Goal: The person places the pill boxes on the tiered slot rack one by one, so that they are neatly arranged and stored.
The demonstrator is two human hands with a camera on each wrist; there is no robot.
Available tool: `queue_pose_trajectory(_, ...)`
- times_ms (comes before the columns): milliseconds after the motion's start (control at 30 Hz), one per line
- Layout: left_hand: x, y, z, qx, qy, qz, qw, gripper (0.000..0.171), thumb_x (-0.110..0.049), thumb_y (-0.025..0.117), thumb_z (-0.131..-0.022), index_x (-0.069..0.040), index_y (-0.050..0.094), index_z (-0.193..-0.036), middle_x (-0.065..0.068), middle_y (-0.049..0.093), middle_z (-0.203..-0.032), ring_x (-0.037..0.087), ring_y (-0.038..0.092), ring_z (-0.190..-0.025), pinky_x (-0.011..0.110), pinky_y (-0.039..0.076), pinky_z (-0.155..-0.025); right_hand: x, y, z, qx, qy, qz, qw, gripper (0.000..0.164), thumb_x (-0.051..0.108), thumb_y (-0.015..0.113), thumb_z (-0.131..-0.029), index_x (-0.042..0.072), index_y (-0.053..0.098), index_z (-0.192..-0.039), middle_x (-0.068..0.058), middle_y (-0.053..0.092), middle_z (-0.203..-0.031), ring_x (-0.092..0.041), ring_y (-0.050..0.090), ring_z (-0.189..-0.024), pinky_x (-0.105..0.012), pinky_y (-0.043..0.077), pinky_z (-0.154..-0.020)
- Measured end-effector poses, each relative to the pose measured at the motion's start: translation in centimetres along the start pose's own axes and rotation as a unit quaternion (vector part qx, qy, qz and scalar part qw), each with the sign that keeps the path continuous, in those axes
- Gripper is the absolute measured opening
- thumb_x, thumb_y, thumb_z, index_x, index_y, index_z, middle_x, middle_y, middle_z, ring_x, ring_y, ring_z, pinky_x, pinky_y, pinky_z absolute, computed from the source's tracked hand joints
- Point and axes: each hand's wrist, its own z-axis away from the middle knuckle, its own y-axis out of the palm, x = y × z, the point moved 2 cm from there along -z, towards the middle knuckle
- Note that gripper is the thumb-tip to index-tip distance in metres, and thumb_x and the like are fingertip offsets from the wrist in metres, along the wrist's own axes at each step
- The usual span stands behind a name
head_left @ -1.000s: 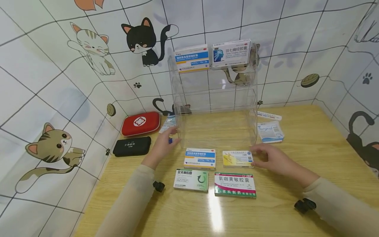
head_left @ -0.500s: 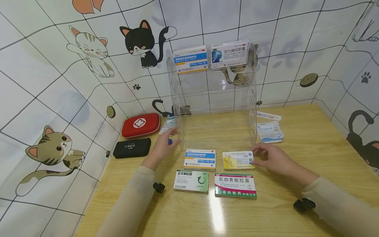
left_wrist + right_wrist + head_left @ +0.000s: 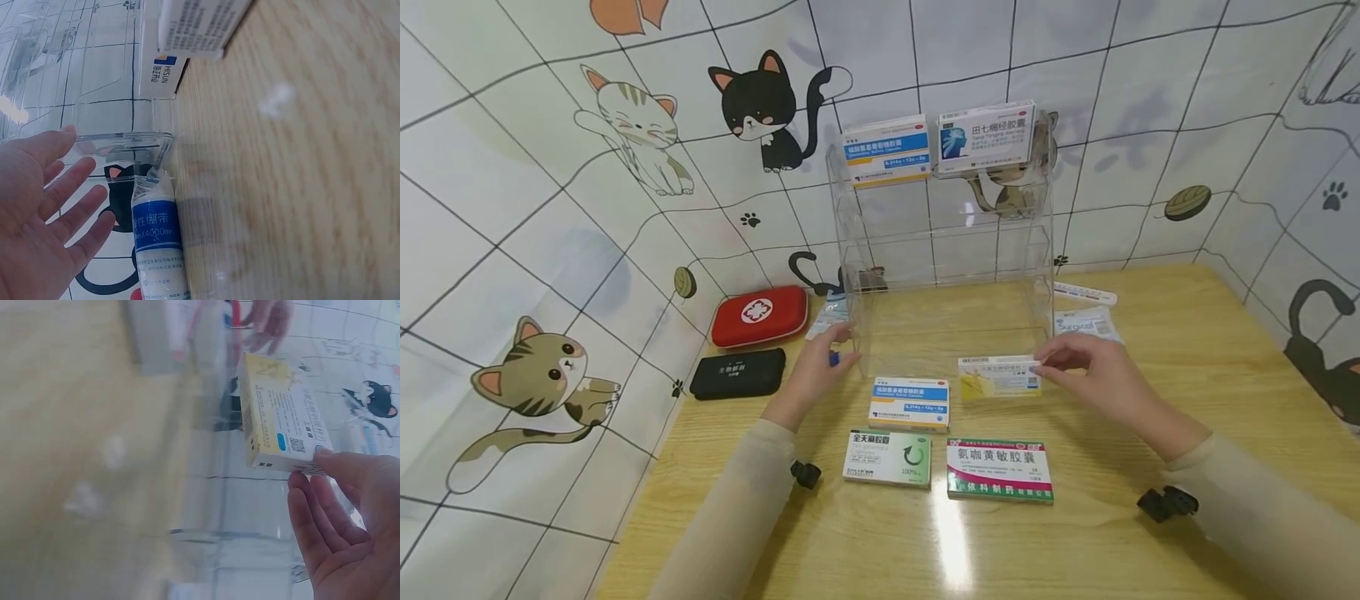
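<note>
My right hand (image 3: 1097, 375) pinches a yellow-and-white medicine box (image 3: 996, 378) by its right end, thumb against the printed face. In the right wrist view this box (image 3: 281, 412) is tilted and lifted off the table. My left hand (image 3: 820, 367) is at the lower left side of a clear acrylic rack (image 3: 951, 229), its fingers (image 3: 72, 209) extended around the rack's edge; whether they press on it I cannot tell. A rolled elastic bandage (image 3: 157, 240) in a clear wrapper lies beside those fingers. Two medicine boxes, one blue-and-white (image 3: 887, 150) and one white (image 3: 987, 137), stand on the rack's top tier.
On the table lie a blue-and-white box (image 3: 910, 402), a green-and-white box (image 3: 887, 458) and a green-and-magenta box (image 3: 1000, 469). A red first-aid case (image 3: 760, 317) and a black case (image 3: 737, 372) sit left. A surgical mask packet (image 3: 1088, 323) and a thermometer (image 3: 1084, 293) lie right.
The right hand has taken hold of the yellow-and-white medicine box and raised it from the table toward the rack. The left hand has stayed by the rack's side.
</note>
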Motion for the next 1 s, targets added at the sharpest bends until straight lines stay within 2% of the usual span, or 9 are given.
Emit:
queue_pose_trajectory(100,-0.1,0.1,0.0,0.002,-0.001,0.002,1.0000,0.062,-0.032,0.071,-0.099,-0.018,0.045,-0.154,0.005,0.062,-0.143,0.029,0.054,-0.139,0.053,0.044,-0.117,1.6,-0.9,-1.8,-0.031,-0.021,-0.001,0.999,0.012,0.020,0.080,-0.092,0.022,0.075,-0.103,0.006,0.076,-0.098,-0.001,0.070,-0.086,-0.012,0.055,-0.076)
queue_pose_trajectory(200,-0.1,0.2,0.0,0.002,-0.006,0.003,1.0000,0.063,-0.030,0.071,-0.099,-0.018,0.045,-0.154,0.004,0.062,-0.143,0.028,0.054,-0.140,0.052,0.043,-0.118,3.9,-1.8,-4.2,-0.046,-0.022,-0.005,0.999,0.012,0.025,0.079,-0.094,0.021,0.076,-0.105,0.005,0.076,-0.099,-0.001,0.070,-0.087,-0.011,0.052,-0.075)
queue_pose_trajectory(400,0.0,0.1,0.0,0.002,-0.015,0.009,0.9998,0.062,-0.028,0.072,-0.099,-0.019,0.045,-0.154,0.003,0.062,-0.142,0.028,0.054,-0.139,0.053,0.044,-0.117,8.2,-3.2,-10.1,-0.082,-0.010,-0.027,0.996,0.024,0.036,0.075,-0.096,0.019,0.074,-0.112,0.002,0.076,-0.106,-0.005,0.071,-0.091,-0.020,0.054,-0.083)
queue_pose_trajectory(533,-0.1,0.2,0.0,-0.002,-0.010,0.010,0.9999,0.061,-0.028,0.072,-0.099,-0.020,0.046,-0.154,0.003,0.062,-0.142,0.028,0.054,-0.139,0.052,0.044,-0.117,10.2,-3.8,-13.9,-0.124,-0.014,-0.060,0.990,0.026,0.035,0.075,-0.096,0.016,0.074,-0.114,0.000,0.076,-0.111,-0.006,0.071,-0.095,-0.021,0.056,-0.085)
queue_pose_trajectory(667,-0.3,0.4,-0.3,0.002,0.006,0.008,0.9999,0.062,-0.028,0.071,-0.099,-0.019,0.044,-0.155,0.005,0.062,-0.143,0.029,0.054,-0.139,0.052,0.044,-0.117,11.2,-4.1,-17.0,-0.154,-0.027,-0.074,0.985,0.027,0.031,0.074,-0.096,0.014,0.073,-0.117,-0.001,0.074,-0.114,-0.008,0.070,-0.097,-0.021,0.055,-0.088)
queue_pose_trajectory(767,-0.3,0.5,-0.4,0.009,0.012,0.009,0.9999,0.063,-0.029,0.071,-0.100,-0.017,0.043,-0.155,0.006,0.062,-0.144,0.029,0.054,-0.139,0.053,0.044,-0.117,11.6,-3.7,-18.9,-0.160,-0.027,-0.063,0.985,0.027,0.032,0.074,-0.097,0.015,0.072,-0.118,0.000,0.073,-0.116,-0.010,0.069,-0.100,-0.023,0.056,-0.091)
queue_pose_trajectory(867,-0.3,0.3,-0.2,0.007,0.003,0.009,0.9999,0.063,-0.030,0.071,-0.099,-0.019,0.044,-0.155,0.006,0.062,-0.144,0.029,0.053,-0.140,0.053,0.043,-0.117,11.4,-2.5,-20.7,-0.146,-0.016,-0.058,0.987,0.026,0.034,0.073,-0.097,0.019,0.072,-0.118,0.002,0.072,-0.118,-0.011,0.069,-0.103,-0.027,0.055,-0.094)
queue_pose_trajectory(1000,-0.2,0.0,0.1,0.008,-0.007,0.004,0.9999,0.062,-0.030,0.071,-0.099,-0.019,0.045,-0.154,0.005,0.062,-0.144,0.029,0.053,-0.140,0.053,0.044,-0.117,10.8,-0.2,-22.7,-0.114,-0.025,-0.067,0.991,0.020,0.030,0.073,-0.098,0.018,0.072,-0.115,0.000,0.070,-0.119,-0.014,0.068,-0.105,-0.031,0.056,-0.097)
